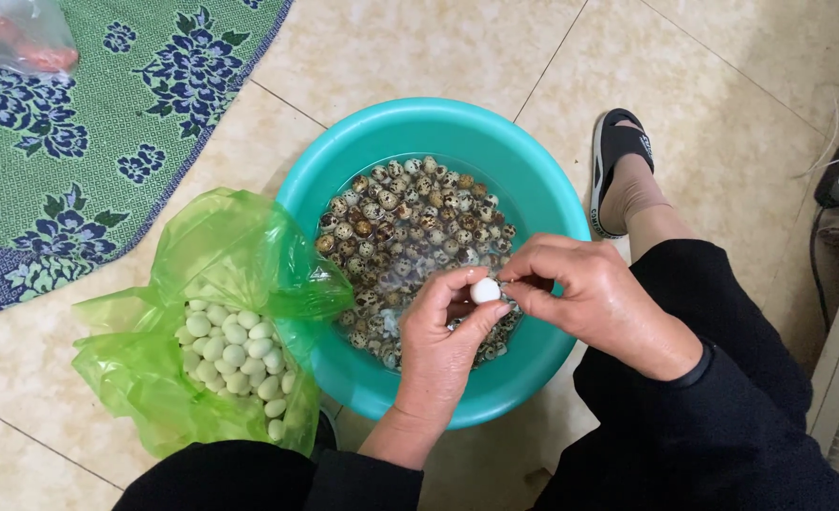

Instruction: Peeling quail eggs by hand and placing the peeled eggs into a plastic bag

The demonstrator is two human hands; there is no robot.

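My left hand (446, 331) pinches one peeled white egg (485, 290) between thumb and fingers, over the near side of the basin. My right hand (585, 298) meets it there, fingertips closed on a scrap of shell at the egg's edge — the two hands touch. Left of them sits one green bag (216, 274), open, with a heap of peeled eggs (235, 345) inside, too many to count. Under my hands is one teal basin (438, 128) of water holding dozens of speckled eggs (405, 218). Beyond: one sandalled foot (623, 175) on the tile floor (419, 47) and one floral mat (88, 123).
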